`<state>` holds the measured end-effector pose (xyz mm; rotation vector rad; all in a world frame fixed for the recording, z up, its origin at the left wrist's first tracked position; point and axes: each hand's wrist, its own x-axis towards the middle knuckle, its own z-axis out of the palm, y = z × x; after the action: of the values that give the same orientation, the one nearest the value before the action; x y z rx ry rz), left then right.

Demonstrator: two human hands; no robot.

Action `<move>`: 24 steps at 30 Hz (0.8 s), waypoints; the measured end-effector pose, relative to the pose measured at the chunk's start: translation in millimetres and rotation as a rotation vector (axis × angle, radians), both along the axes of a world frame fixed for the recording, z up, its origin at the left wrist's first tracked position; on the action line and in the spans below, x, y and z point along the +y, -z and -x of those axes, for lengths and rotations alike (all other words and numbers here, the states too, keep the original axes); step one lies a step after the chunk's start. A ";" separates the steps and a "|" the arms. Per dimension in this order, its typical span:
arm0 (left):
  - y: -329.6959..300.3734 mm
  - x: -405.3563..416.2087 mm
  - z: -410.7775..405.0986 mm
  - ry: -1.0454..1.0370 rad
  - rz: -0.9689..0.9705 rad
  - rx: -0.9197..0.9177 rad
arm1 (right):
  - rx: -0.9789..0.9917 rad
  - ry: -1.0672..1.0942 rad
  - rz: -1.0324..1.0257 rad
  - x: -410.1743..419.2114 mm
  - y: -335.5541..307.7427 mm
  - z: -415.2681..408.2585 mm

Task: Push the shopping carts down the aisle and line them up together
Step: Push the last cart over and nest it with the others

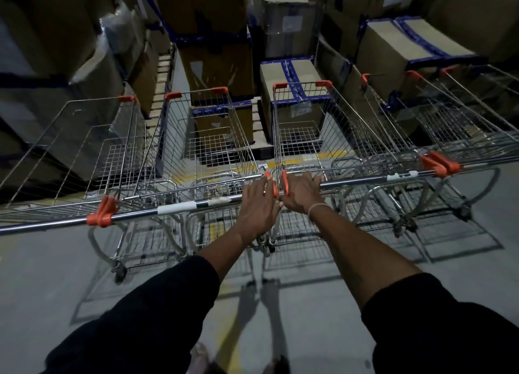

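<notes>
Several wire shopping carts with orange corner caps stand side by side facing stacked boxes. My left hand [257, 205] grips the right end of the handle bar of the middle-left cart [207, 132]. My right hand [300, 192] grips the left end of the handle bar of the middle-right cart [306, 120]. The two hands nearly touch where the two handles meet. Another cart [84, 149] stands at the far left, and at the far right a further cart [460, 126] stands nested with one more.
Tall stacks of cardboard boxes [393, 47] with blue tape rise just beyond the cart fronts. A wooden pallet [161, 87] shows between stacks. The grey concrete floor [56, 283] has a yellow line [230, 331] running under me.
</notes>
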<state>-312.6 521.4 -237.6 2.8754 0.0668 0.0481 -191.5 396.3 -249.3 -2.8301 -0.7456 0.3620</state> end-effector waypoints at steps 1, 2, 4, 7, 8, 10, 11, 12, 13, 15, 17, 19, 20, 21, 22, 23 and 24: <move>-1.2 -3.5 -0.3 0.011 -0.017 0.001 | -0.006 -0.023 -0.003 -3.8 -2.4 1.2; -2.8 -7.6 -1.2 0.032 -0.042 -0.005 | -0.019 -0.042 0.002 -8.4 -4.7 2.8; -5.2 -17.8 -4.0 0.099 -0.083 -0.032 | -0.051 -0.055 0.033 -22.1 -6.6 5.5; -7.6 -41.2 -14.7 0.202 -0.099 -0.074 | -0.089 -0.072 0.061 -55.6 -6.9 4.4; -8.7 -51.8 -20.4 0.234 -0.087 -0.080 | -0.090 -0.070 0.058 -70.0 -9.3 2.9; -11.5 -76.7 -34.7 0.303 -0.061 -0.087 | -0.095 -0.047 0.048 -100.9 -13.6 -3.1; -12.7 -90.1 -42.9 0.337 -0.056 -0.085 | -0.100 -0.030 0.051 -116.4 -14.9 -7.5; -13.0 -103.5 -51.9 0.370 -0.052 -0.084 | -0.108 -0.011 0.062 -131.5 -16.7 -12.2; -13.0 -117.6 -61.8 0.403 -0.051 -0.094 | -0.116 0.014 0.072 -146.9 -18.1 -17.6; -12.2 -147.9 -83.5 0.467 -0.048 -0.125 | -0.125 0.062 0.098 -179.6 -21.7 -30.0; -11.8 -180.5 -106.1 0.521 -0.048 -0.160 | -0.120 0.113 0.113 -213.7 -25.3 -43.8; -11.1 -212.4 -128.9 0.548 -0.021 -0.170 | -0.117 0.157 0.094 -247.3 -26.3 -59.9; -8.3 -227.3 -141.8 0.554 -0.002 -0.162 | -0.119 0.176 0.079 -263.6 -26.7 -68.6; -7.2 -241.7 -154.8 0.551 0.016 -0.155 | -0.121 0.191 0.073 -279.9 -25.2 -79.0; -5.5 -255.8 -168.9 0.547 0.032 -0.137 | -0.119 0.207 0.077 -295.2 -25.5 -89.2; -3.2 -269.1 -182.7 0.547 0.038 -0.124 | -0.112 0.225 0.083 -310.6 -24.0 -100.9; -3.0 -281.8 -195.0 0.549 0.046 -0.120 | -0.107 0.233 0.091 -325.2 -22.7 -111.7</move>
<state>-117.7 239.6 -234.7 2.7325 -0.7267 0.1095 -79.7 71.1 -226.6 -2.9994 -0.4192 0.2146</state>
